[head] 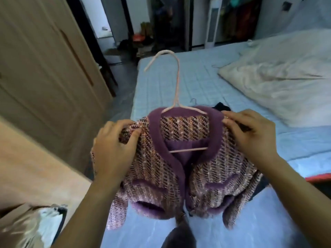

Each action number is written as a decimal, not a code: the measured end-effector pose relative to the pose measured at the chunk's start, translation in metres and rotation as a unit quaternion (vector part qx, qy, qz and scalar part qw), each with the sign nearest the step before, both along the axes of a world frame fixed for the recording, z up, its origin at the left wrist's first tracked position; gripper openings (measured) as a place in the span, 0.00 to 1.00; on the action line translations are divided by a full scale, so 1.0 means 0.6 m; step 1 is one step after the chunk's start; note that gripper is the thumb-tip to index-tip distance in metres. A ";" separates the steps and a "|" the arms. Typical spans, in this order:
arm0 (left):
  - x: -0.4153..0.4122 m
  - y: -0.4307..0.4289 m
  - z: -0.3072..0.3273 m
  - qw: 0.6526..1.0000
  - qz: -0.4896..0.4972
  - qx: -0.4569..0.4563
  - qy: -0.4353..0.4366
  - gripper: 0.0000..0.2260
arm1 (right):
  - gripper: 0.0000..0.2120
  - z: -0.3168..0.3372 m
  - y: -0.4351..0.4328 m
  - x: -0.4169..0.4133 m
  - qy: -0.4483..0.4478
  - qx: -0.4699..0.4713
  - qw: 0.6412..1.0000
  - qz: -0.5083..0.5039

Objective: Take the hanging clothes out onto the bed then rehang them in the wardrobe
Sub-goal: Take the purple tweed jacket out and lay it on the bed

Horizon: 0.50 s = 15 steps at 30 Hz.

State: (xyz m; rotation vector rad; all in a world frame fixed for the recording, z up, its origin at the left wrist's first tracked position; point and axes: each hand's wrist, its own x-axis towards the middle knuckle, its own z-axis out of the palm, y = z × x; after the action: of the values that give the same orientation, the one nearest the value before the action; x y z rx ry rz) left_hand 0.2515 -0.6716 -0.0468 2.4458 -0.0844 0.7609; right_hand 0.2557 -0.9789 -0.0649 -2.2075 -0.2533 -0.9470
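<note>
I see the purple tweed jacket (pixel 172 158) on its pink hanger (pixel 176 97) at frame centre over the bed (pixel 161 83), left hand (pixel 114 147) and right hand (pixel 250 138) each clamped on a shoulder, open mattress beyond the hook, cream duvet (pixel 279 81) upper right, wardrobe door (pixel 41 68) close at left, dark garment (pixel 223 106) mostly hidden behind the collar.

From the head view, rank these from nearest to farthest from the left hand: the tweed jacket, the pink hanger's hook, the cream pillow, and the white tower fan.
1. Tweed jacket: gripped at its shoulder by the left hand.
2. Pink hanger's hook: above the collar, over the bed's edge.
3. Cream pillow: on the bed, far right.
4. White tower fan: beyond the bed, by the far wall.
</note>
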 end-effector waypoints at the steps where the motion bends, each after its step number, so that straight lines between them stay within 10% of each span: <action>1: 0.033 -0.023 -0.003 1.000 -0.020 -0.004 0.003 0.12 | 0.08 0.001 -0.024 0.015 0.001 -0.001 1.000 -0.021; 15: 0.474 -0.266 -0.098 0.969 -0.202 0.053 0.129 0.11 | 0.07 -0.082 -0.261 0.334 0.119 -0.019 0.979 -0.165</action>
State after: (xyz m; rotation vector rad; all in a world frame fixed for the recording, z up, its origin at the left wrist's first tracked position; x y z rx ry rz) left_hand 0.5357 -0.8313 -0.1057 2.4879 -0.5163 0.2639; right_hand 0.4559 -1.1358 -0.1140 -2.4173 0.2142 -0.8400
